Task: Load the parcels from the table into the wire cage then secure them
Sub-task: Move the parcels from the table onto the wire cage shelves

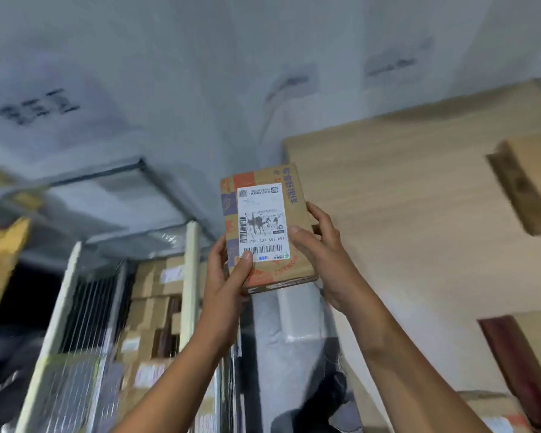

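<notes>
- The small cardboard parcel [295, 214] is held up at the centre of the frame, off the table [403, 239] and not yet inside the wire cage [85, 307].
- The left hand [228, 276] grips its lower left corner. The thumb presses on the bottom of the shipping label [260, 220] and the fingers curl underneath, out of sight.
- The right hand [324, 254] clasps the right edge, with the thumb on the printed face and the fingers wrapped round the side.
- The cage fills the lower left of the frame, blurred. Stacked cartons [156, 295] show behind its cream post [191, 276], so it looks well filled.
- A white plastic-wrapped bundle [294, 323] stands directly below the parcel, between cage and table.
- More parcels lie on the table along the right edge of the frame: a brown box [534, 182] and a dark red one [512, 364]. Loading is likely partway through.
- The step in hand appears to be carrying this parcel across to the cage.
- To do it well, keep both hands on it until it rests flat on the stack.
- Choose a level spot among the cartons, away from the open side.
- Lay the broad face down so later parcels sit steadily on top.
- Leave the cage front free of overhang, since securing comes afterwards.
</notes>
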`<state>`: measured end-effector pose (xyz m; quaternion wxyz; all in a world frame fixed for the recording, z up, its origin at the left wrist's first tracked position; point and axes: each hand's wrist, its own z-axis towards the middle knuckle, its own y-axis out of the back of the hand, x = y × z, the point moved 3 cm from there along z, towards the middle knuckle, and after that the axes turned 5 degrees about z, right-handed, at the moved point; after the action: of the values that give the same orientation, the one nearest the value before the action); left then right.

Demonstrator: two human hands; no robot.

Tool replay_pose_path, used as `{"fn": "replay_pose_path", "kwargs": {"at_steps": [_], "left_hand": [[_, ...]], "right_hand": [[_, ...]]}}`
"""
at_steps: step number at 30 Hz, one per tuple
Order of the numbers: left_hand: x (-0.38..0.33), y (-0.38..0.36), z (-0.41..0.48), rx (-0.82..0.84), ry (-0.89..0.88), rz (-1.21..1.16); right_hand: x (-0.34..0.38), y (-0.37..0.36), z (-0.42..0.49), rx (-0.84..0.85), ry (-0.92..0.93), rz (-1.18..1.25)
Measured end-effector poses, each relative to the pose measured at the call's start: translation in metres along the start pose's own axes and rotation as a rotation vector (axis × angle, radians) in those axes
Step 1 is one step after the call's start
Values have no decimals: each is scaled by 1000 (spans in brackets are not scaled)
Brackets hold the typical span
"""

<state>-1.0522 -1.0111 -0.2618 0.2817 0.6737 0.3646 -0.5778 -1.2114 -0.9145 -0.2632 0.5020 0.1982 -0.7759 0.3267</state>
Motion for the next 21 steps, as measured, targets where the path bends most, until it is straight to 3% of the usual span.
{"fn": "replay_pose_path", "kwargs": {"at_steps": [4, 11, 21], "left_hand": [[11, 104, -57, -249, -48, -34], [41, 264, -190, -651, -53, -86], [137, 371, -292, -982, 215, -324]], "right_hand": [[-48, -99, -22, 306, -105, -48], [-126, -268, -115, 662, -177, -310], [-265, -394, -176, 993, -398, -735]]}}
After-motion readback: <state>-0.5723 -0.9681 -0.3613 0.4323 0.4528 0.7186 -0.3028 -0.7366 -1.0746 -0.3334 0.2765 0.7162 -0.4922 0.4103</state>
